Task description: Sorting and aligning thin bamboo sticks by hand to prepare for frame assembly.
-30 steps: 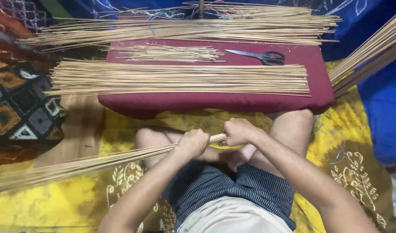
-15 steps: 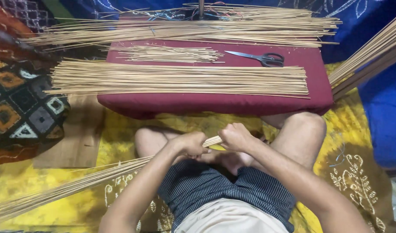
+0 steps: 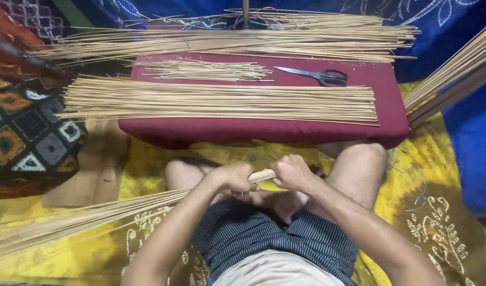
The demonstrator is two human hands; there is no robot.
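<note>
Stick bundle [image 3: 121, 212] now dipped lower at left, left hand [image 3: 233, 177] and right hand [image 3: 289, 172] both gripping its end

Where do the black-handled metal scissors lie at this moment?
In the head view, the black-handled metal scissors lie on the dark red cushion, toward its far right, between the long pile of thin sticks and the farther stick pile.

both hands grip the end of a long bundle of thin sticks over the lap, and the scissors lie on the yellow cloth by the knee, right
Not quite. The scissors lie on the dark red cushion, near its far right side, not on the yellow cloth. The head view shows this. The rest holds: the left hand and right hand grip the end of the long bundle of thin sticks over the lap.
</note>
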